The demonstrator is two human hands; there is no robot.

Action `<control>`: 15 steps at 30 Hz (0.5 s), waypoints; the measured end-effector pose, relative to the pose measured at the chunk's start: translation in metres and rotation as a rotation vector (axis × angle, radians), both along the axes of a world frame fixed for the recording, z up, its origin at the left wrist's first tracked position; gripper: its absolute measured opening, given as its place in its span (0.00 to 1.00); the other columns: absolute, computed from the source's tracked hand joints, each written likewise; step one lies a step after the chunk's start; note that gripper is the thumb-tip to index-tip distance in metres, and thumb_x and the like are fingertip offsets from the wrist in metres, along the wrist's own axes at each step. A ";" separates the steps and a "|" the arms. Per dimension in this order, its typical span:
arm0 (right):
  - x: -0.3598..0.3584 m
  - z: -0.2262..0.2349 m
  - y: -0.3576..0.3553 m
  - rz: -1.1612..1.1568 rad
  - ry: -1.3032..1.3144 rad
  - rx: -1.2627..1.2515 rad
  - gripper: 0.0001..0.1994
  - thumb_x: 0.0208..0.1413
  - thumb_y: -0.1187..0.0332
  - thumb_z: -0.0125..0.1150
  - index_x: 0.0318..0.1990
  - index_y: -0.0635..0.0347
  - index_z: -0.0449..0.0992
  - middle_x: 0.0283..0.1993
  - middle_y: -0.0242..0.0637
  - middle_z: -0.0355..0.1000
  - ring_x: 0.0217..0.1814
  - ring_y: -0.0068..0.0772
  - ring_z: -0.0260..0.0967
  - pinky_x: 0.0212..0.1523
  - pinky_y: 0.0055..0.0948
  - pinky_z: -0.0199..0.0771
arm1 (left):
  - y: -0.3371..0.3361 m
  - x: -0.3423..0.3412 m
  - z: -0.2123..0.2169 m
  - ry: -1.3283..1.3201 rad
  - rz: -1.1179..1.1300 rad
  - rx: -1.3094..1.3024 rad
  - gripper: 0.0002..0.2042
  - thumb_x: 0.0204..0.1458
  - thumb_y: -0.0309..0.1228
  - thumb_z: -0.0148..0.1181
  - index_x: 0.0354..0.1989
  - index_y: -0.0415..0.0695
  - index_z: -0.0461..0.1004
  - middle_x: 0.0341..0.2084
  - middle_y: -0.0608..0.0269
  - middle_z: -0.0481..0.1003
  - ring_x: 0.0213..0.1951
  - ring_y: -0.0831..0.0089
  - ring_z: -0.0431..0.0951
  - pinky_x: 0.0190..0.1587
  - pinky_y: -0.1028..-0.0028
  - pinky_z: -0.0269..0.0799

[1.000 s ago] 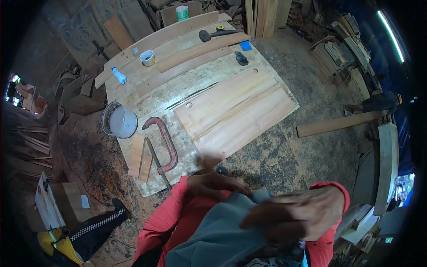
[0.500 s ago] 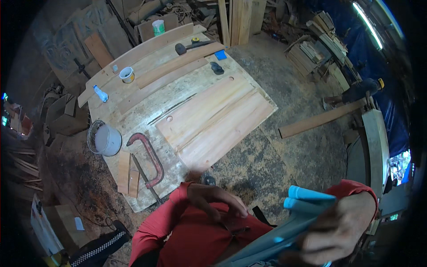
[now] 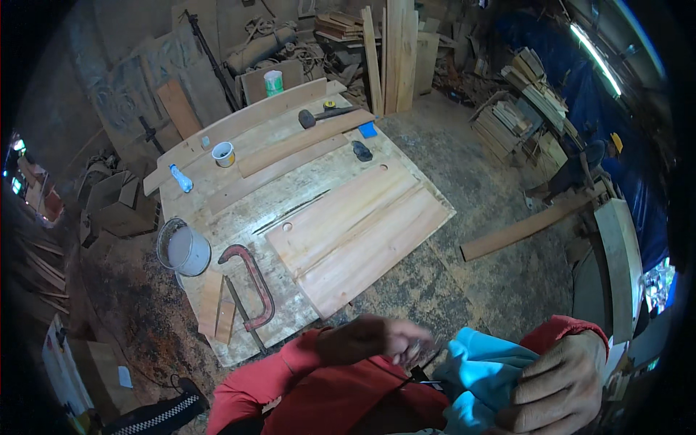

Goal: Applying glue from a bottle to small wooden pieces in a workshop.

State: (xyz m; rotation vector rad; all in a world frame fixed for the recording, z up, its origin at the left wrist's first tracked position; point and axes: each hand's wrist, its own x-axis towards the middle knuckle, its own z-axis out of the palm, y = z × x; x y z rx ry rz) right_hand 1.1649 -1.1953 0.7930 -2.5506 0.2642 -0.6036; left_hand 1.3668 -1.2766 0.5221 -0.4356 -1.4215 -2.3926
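In front of my red-sleeved body, my right hand [image 3: 562,388] grips a bunched light-blue cloth [image 3: 482,370], its fingers wrapped over the folds. My left hand [image 3: 380,339] is raised before my chest, left of the cloth and apart from it. Its fingers are smeared by motion, so whether they hold anything is unclear. A thin dark cord [image 3: 391,373] hangs just below them. Beyond my hands, a joined wooden panel [image 3: 362,235] with two round holes lies on the worktable [image 3: 293,297]. A red C-clamp [image 3: 264,293] lies to its left.
On the table are a bucket [image 3: 190,252], a paint-stained cup [image 3: 223,154], a plastic bottle [image 3: 181,179], a mallet [image 3: 307,119] and long boards [image 3: 304,141]. Sawdust covers the floor [image 3: 435,283]. Another person [image 3: 580,167] bends over a plank [image 3: 522,228] at the right.
The blue cloth has gone from stretched folds to a bunch in my right hand. My left hand has moved slightly right. The whole view has shifted a little.
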 end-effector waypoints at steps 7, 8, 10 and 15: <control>0.002 -0.020 0.012 0.114 0.278 0.117 0.18 0.56 0.67 0.65 0.52 0.65 0.79 0.49 0.48 0.75 0.44 0.40 0.75 0.33 0.32 0.77 | -0.034 -0.025 0.016 -0.264 0.436 0.304 0.23 0.71 0.40 0.49 0.67 0.35 0.67 0.44 0.62 0.77 0.41 0.76 0.79 0.42 0.75 0.77; -0.004 -0.025 0.008 0.118 0.270 0.141 0.18 0.56 0.67 0.65 0.52 0.65 0.79 0.49 0.48 0.75 0.44 0.40 0.75 0.33 0.32 0.77 | -0.042 -0.021 0.011 -0.238 0.529 0.274 0.23 0.71 0.39 0.49 0.66 0.34 0.67 0.43 0.62 0.78 0.38 0.76 0.80 0.37 0.76 0.78; -0.025 -0.032 -0.013 0.049 0.199 0.131 0.14 0.60 0.73 0.62 0.51 0.73 0.78 0.55 0.57 0.72 0.48 0.49 0.78 0.38 0.35 0.81 | -0.052 -0.001 -0.003 -0.406 0.566 0.166 0.23 0.71 0.38 0.49 0.66 0.34 0.68 0.41 0.61 0.79 0.35 0.76 0.81 0.34 0.78 0.78; -0.016 -0.117 -0.032 -0.541 0.021 0.169 0.14 0.53 0.71 0.69 0.47 0.61 0.82 0.47 0.46 0.74 0.43 0.38 0.74 0.39 0.36 0.74 | -0.033 0.030 -0.047 -0.700 0.280 0.188 0.19 0.73 0.37 0.44 0.58 0.36 0.73 0.41 0.62 0.79 0.35 0.77 0.81 0.37 0.76 0.78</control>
